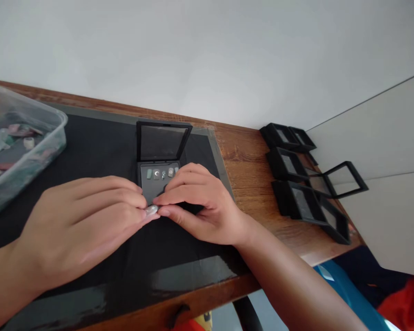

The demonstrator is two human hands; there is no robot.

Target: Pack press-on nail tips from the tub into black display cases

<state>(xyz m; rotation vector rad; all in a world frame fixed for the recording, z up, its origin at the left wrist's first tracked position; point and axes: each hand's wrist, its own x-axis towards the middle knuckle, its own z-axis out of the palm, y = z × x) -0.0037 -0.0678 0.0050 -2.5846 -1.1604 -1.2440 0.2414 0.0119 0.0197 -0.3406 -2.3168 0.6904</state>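
Note:
Both hands meet at the front edge of a small black display case whose clear-windowed lid stands raised at the back. Between the fingertips is a small, shiny, silvery-white press-on nail. My left hand has its fingers pressed together and pinches the nail from the left. My right hand touches its right end with thumb and forefinger, closed in a pinch. Inside the case, a row of several small green, white and glittery press-on nails lies along the back; my fingers hide the front part.
At the left stands a clear plastic tub of small pink, green and white pieces. Several black display cases are stacked on the wooden table at the right, one with its lid up. A black mat lies beneath my hands.

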